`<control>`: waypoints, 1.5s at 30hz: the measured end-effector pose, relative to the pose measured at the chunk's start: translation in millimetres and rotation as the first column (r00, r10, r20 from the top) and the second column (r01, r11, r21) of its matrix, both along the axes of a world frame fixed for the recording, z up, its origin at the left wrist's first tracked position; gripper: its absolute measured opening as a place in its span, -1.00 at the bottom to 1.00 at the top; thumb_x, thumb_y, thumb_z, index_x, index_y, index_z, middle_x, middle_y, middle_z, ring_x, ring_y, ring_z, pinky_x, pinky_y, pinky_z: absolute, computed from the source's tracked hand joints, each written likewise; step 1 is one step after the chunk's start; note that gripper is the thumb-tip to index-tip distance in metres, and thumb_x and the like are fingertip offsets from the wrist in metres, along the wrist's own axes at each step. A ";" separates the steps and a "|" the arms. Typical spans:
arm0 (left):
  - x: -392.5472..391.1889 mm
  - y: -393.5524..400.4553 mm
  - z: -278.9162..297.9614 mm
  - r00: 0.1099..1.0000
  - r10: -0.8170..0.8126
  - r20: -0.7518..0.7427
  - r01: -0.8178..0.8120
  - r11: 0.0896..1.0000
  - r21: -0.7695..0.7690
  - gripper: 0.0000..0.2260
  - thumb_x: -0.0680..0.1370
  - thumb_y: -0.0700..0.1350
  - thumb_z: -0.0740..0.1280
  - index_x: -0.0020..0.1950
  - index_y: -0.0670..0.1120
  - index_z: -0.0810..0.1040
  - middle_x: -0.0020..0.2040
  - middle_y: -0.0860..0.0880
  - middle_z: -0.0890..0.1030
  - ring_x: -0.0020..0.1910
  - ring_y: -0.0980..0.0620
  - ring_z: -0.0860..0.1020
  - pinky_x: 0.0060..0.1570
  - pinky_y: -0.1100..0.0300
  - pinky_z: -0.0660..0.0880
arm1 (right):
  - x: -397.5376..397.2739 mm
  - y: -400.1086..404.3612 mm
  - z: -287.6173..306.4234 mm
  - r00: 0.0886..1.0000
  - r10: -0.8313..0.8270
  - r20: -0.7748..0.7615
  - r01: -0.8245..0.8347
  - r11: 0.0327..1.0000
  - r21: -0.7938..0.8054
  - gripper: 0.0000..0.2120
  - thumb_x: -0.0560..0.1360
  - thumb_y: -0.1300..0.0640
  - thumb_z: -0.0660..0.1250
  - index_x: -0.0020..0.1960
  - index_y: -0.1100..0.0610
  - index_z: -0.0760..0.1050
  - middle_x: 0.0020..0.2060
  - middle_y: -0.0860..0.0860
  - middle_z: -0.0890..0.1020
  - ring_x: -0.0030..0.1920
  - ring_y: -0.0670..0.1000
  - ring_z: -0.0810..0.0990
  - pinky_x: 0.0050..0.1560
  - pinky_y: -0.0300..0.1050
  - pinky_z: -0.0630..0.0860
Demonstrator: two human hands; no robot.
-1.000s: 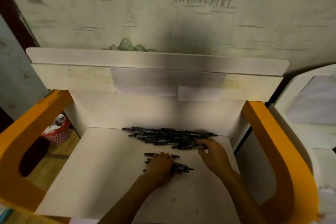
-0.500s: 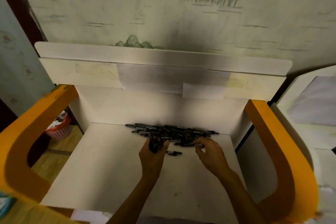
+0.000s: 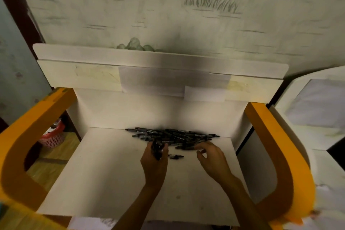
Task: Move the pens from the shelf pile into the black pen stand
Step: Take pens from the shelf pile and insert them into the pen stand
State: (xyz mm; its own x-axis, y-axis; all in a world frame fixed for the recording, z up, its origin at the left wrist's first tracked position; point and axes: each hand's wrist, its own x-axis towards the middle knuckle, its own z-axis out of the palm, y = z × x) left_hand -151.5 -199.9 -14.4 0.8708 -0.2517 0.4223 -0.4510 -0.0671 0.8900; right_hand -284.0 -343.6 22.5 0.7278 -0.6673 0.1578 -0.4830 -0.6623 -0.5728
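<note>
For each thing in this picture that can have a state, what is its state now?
left hand: grips a bundle of pens, held off the shelf.
right hand: fingers relaxed, holds nothing, next to the pile.
pen pile: lies loose at the back of the shelf.
single pen: lies alone between the hands.
pink basket: on the floor, contents unclear.

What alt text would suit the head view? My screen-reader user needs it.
A person's left hand grips a bundle of black pens above a white shelf, while the right hand reaches with loosely curled fingers toward the pile of black pens at the shelf's back edge. One stray pen lies between the hands.
</note>
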 end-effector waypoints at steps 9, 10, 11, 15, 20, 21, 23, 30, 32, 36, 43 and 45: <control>6.8 9.4 -34.0 1.000 0.009 -0.030 -0.004 0.990 0.144 -0.78 0.46 -0.22 0.53 0.05 -0.19 0.59 -0.28 -0.02 0.64 -0.41 0.12 0.56 -0.41 0.38 0.46 | 4.5 5.5 13.3 1.000 0.017 0.015 -0.017 1.000 -0.024 -0.79 0.54 0.16 0.33 0.14 0.00 0.60 0.07 -0.08 0.62 0.01 -0.10 0.58 0.05 -0.23 0.52; 9.0 9.6 -35.3 0.998 0.009 -0.056 0.000 0.986 0.165 -0.76 0.46 -0.21 0.53 0.07 -0.19 0.59 -0.27 -0.01 0.64 -0.40 0.11 0.55 -0.42 0.39 0.44 | 5.5 6.8 15.1 1.000 0.018 0.016 -0.018 1.000 -0.024 -0.78 0.54 0.17 0.33 0.15 -0.01 0.60 0.07 -0.07 0.62 0.01 -0.09 0.59 0.06 -0.19 0.54; 10.6 10.2 -37.1 0.997 -0.014 -0.076 0.027 0.984 0.177 -0.76 0.47 -0.21 0.52 0.09 -0.17 0.58 -0.27 0.03 0.62 -0.41 0.14 0.54 -0.41 0.45 0.40 | 6.3 8.0 16.4 1.000 0.018 0.014 -0.018 1.000 -0.026 -0.78 0.53 0.17 0.33 0.15 -0.01 0.59 0.08 -0.07 0.61 0.01 -0.08 0.59 0.06 -0.17 0.55; 20.2 17.1 -37.7 0.991 -0.076 -0.107 0.097 0.976 0.197 -0.78 0.50 -0.17 0.49 0.11 -0.18 0.59 -0.31 0.08 0.58 -0.46 0.16 0.51 -0.43 0.42 0.44 | 7.1 14.7 22.8 1.000 0.016 0.005 -0.016 1.000 -0.027 -0.76 0.53 0.16 0.33 0.16 -0.03 0.58 0.10 -0.08 0.61 0.02 -0.09 0.58 0.07 -0.18 0.54; 26.5 11.4 6.5 0.928 -0.120 -0.354 0.168 0.980 0.108 -0.73 0.55 0.02 0.42 0.20 -0.02 0.55 -0.23 0.13 0.63 -0.43 0.17 0.58 -0.38 0.33 0.54 | 6.0 21.0 38.0 1.000 -0.004 0.000 0.004 0.997 -0.071 -0.78 0.54 0.14 0.34 0.17 -0.03 0.58 0.09 -0.09 0.61 -0.02 -0.16 0.54 -0.02 -0.41 0.42; 27.4 8.4 17.4 0.911 -0.161 -0.379 0.211 0.973 0.093 -0.73 0.54 0.02 0.43 0.20 0.00 0.54 -0.18 0.17 0.62 -0.32 0.25 0.56 -0.30 0.44 0.49 | 5.0 21.7 43.0 1.000 -0.013 0.003 0.013 0.997 -0.078 -0.78 0.54 0.13 0.34 0.17 -0.03 0.58 0.09 -0.09 0.61 -0.04 -0.18 0.54 -0.04 -0.45 0.41; 29.7 0.3 37.4 0.868 -0.272 -0.415 0.331 0.941 0.076 -0.71 0.53 0.04 0.45 0.20 0.05 0.51 -0.07 0.20 0.60 -0.12 0.31 0.54 -0.14 0.48 0.45 | 0.8 24.0 57.4 0.999 -0.031 0.034 0.035 0.995 -0.096 -0.78 0.54 0.13 0.34 0.17 -0.02 0.58 0.09 -0.09 0.61 -0.04 -0.15 0.57 0.00 -0.36 0.50; 1.4 -19.4 108.0 0.476 -0.630 -0.614 0.681 0.706 -0.195 -0.84 0.65 -0.12 0.26 -0.11 -0.12 0.40 -0.40 -0.01 0.37 -0.51 0.09 0.29 -0.53 0.20 0.30 | -45.6 26.5 115.2 0.985 -0.096 0.141 0.121 0.975 -0.187 -0.79 0.55 0.14 0.33 0.17 -0.02 0.57 0.10 -0.12 0.58 0.02 -0.14 0.57 -0.05 -0.32 0.44; -15.8 -25.4 125.7 0.429 -0.687 -0.586 0.715 0.655 -0.245 -0.84 0.65 -0.14 0.26 -0.12 -0.13 0.41 -0.38 0.00 0.40 -0.51 0.10 0.30 -0.55 0.23 0.31 | -66.8 23.7 128.0 0.977 -0.145 0.159 0.178 0.960 -0.215 -0.77 0.57 0.12 0.32 0.21 -0.03 0.56 0.12 -0.13 0.58 0.01 -0.19 0.53 -0.08 -0.46 0.34; -61.4 -33.7 152.3 0.415 -0.743 -0.524 0.733 0.615 -0.291 -0.88 0.63 -0.14 0.32 -0.08 -0.15 0.48 -0.34 -0.04 0.50 -0.52 0.10 0.35 -0.53 0.24 0.34 | -120.2 15.0 146.3 0.960 -0.197 0.199 0.248 0.928 -0.277 -0.75 0.56 0.12 0.30 0.22 -0.05 0.55 0.13 -0.10 0.61 0.06 -0.09 0.57 0.00 -0.27 0.45; -167.3 -46.2 180.4 0.306 -0.826 -0.474 0.818 0.483 -0.314 -0.86 0.62 -0.11 0.32 -0.08 -0.14 0.45 -0.37 -0.03 0.46 -0.53 0.11 0.30 -0.54 0.27 0.25 | -236.4 3.5 148.4 0.925 -0.330 0.190 0.376 0.872 -0.314 -0.78 0.59 0.02 0.28 0.21 -0.05 0.55 0.12 -0.10 0.59 0.06 -0.07 0.58 0.02 -0.21 0.51; -204.7 -49.9 185.7 0.277 -0.839 -0.467 0.828 0.456 -0.328 -0.85 0.62 -0.11 0.31 -0.11 -0.14 0.45 -0.38 -0.03 0.44 -0.53 0.11 0.29 -0.55 0.27 0.24 | -275.7 3.4 146.0 0.920 -0.346 0.183 0.388 0.868 -0.309 -0.78 0.57 0.06 0.31 0.20 -0.03 0.57 0.14 -0.10 0.60 0.07 -0.07 0.58 0.03 -0.21 0.49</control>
